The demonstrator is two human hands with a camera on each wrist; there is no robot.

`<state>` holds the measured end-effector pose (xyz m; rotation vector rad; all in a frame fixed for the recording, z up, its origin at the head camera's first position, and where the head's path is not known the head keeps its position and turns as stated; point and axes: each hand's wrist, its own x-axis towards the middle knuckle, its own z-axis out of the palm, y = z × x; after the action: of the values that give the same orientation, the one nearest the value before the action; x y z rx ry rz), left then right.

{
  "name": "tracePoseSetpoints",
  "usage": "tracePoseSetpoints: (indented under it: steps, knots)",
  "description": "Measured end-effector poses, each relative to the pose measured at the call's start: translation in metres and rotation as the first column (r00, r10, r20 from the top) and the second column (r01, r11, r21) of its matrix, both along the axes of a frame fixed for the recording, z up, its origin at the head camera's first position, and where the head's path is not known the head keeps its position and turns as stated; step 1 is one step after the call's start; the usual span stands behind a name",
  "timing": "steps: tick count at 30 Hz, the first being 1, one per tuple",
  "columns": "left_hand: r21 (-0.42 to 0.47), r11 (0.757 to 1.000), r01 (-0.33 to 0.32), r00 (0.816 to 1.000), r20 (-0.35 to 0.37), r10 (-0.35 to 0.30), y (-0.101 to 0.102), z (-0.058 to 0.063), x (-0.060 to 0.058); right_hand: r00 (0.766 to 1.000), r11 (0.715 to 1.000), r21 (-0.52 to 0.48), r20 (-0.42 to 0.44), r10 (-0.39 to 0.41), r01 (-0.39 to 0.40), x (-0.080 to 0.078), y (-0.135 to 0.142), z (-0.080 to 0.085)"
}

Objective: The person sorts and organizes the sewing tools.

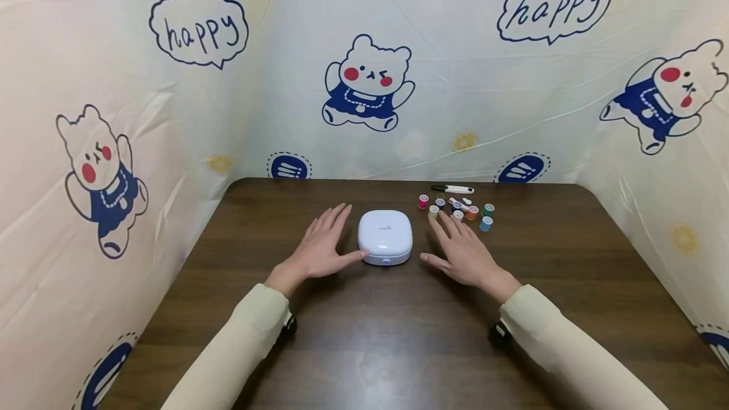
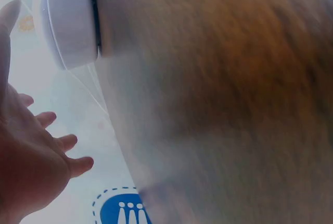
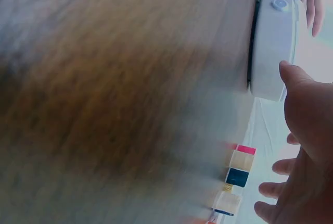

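a person's left hand (image 1: 320,247) and right hand (image 1: 462,250) flank a white box (image 1: 385,233) on a dark wooden counter (image 1: 364,340), each grip wide, fingers spread, the left thumb at the box's near left corner. small spools (image 1: 472,212) stand right of the box, with a black-and-white tool (image 1: 455,189) farther back.

The table (image 1: 387,347) is presenting a dark brown, wood-grain top. The white box (image 1: 385,233), lid closed, is resting on it. Right of the box, spools (image 1: 486,224) are standing grouped: pink, white, dark blue, orange, green, light blue. A black-and-white tool (image 1: 455,189) is lying right of and farther back than the box.
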<state>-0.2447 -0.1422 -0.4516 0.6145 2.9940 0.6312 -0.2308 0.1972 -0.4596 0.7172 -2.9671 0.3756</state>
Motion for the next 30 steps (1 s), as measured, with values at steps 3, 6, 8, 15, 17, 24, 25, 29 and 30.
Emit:
tracePoseSetpoints:
  steps: [3, 6, 8, 15, 17, 24, 25, 29, 30]
  knots:
    - [0.068, 0.998, -0.008, 0.999, 0.035, 0.006, 0.001, 0.001, 0.000, 1.000, 1.000, -0.029, 0.011, -0.004, 0.004, -0.002, -0.003, 0.000]
    - [0.115, 0.993, -0.017, 0.997, 0.072, 0.009, 0.002, 0.000, 0.000, 1.000, 0.998, -0.061, 0.015, 0.002, -0.001, -0.003, -0.006, -0.002]
    - [0.127, 0.992, -0.024, 0.996, 0.092, 0.012, 0.002, -0.002, 0.000, 1.000, 0.997, -0.076, 0.018, 0.011, -0.010, -0.003, -0.007, -0.004]
    - [0.198, 0.980, 0.009, 0.993, 0.115, -0.033, 0.005, -0.007, -0.005, 0.998, 0.990, -0.135, 0.039, 0.042, -0.036, -0.007, -0.010, -0.002]
    - [0.246, 0.969, 0.020, 0.992, 0.115, -0.050, 0.005, -0.007, -0.006, 0.998, 0.987, -0.153, 0.047, 0.053, -0.045, -0.010, -0.014, -0.001]
    - [0.348, 0.937, 0.025, 0.982, 0.165, -0.087, 0.011, -0.004, -0.006, 0.993, 0.975, -0.217, 0.100, 0.066, -0.043, -0.016, -0.026, 0.001]
    - [0.360, 0.933, 0.021, 0.980, 0.176, -0.090, 0.013, -0.003, -0.005, 0.992, 0.973, -0.225, 0.101, 0.074, -0.049, -0.016, -0.028, 0.001]
    - [0.392, 0.920, 0.012, 0.974, 0.203, -0.099, 0.022, -0.005, -0.003, 0.989, 0.967, -0.243, 0.099, 0.106, -0.079, -0.018, -0.033, 0.002]
    - [0.397, 0.918, 0.013, 0.974, 0.203, -0.101, 0.024, -0.006, -0.003, 0.989, 0.966, -0.244, 0.098, 0.113, -0.087, -0.019, -0.034, 0.001]
